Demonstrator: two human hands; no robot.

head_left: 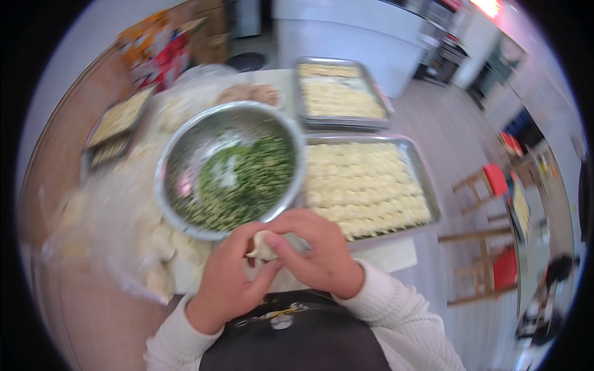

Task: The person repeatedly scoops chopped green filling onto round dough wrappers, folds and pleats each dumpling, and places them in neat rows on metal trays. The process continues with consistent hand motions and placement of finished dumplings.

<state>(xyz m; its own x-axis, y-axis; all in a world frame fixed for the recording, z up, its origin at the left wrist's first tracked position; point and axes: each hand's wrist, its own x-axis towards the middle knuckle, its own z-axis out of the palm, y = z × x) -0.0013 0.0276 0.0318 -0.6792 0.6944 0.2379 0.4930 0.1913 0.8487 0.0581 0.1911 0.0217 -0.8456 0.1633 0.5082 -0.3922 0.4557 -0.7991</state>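
Observation:
Between the fingers of both my hands is a small pale dumpling [263,246], held in front of my dark apron. My left hand [230,278] grips it from the left, and my right hand [322,250] pinches its edge with thumb and fingers. Just beyond them stands a big metal bowl [166,201] with chopped green filling [253,176] in it. To the right, a metal tray [431,191] carries rows of dumplings [365,185]. Flat dough wrappers [176,247] lie left of my hands, partly under a clear plastic bag [105,229].
Behind that tray, stacked trays [377,105] hold more dumplings. Another filled tray [93,157] sits at the far left. Pinkish-brown stuff [253,94] lies behind the bowl. Red-seated wooden stools [504,269] stand on the floor at right. Cardboard boxes [210,37] are at the back left.

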